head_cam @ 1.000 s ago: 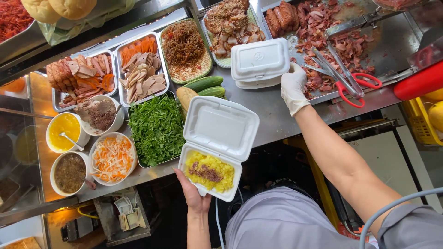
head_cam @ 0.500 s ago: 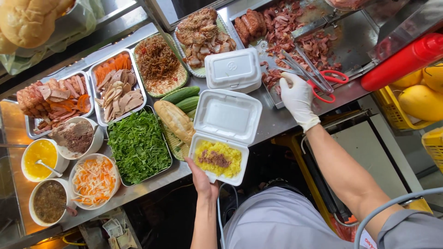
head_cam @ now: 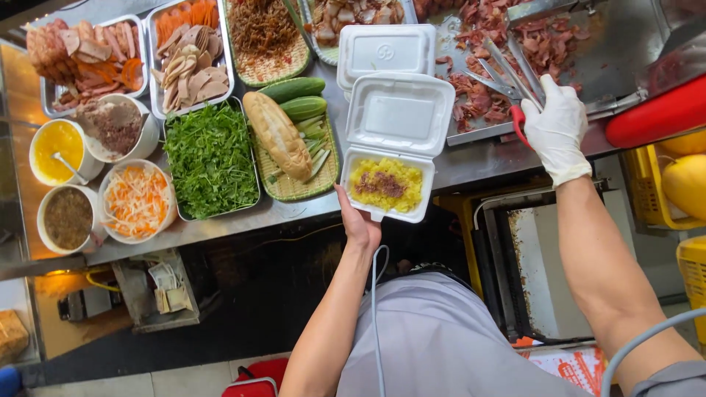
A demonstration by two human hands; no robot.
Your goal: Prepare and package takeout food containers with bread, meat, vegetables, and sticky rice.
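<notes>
My left hand (head_cam: 358,223) holds an open white foam box (head_cam: 393,143) from underneath, at the counter's near edge. Yellow rice with a dark brown topping (head_cam: 385,184) fills its lower half; the lid stands open behind. My right hand (head_cam: 557,125), in a white glove, grips red-handled scissors (head_cam: 515,81) whose blades lie over chopped reddish meat (head_cam: 493,44) on a metal tray. A closed foam box (head_cam: 385,48) sits just behind the open one.
Left of the box a woven tray holds a bread roll (head_cam: 277,135) and cucumbers (head_cam: 294,90). Further left are a tray of greens (head_cam: 209,158), sliced meats (head_cam: 187,62), and bowls of shredded carrot (head_cam: 136,200) and sauces (head_cam: 55,143). A red bottle (head_cam: 654,114) lies at right.
My right hand has moved right from the closed foam box onto the scissors over the meat. The open box stays in my left hand; the view has shifted.
</notes>
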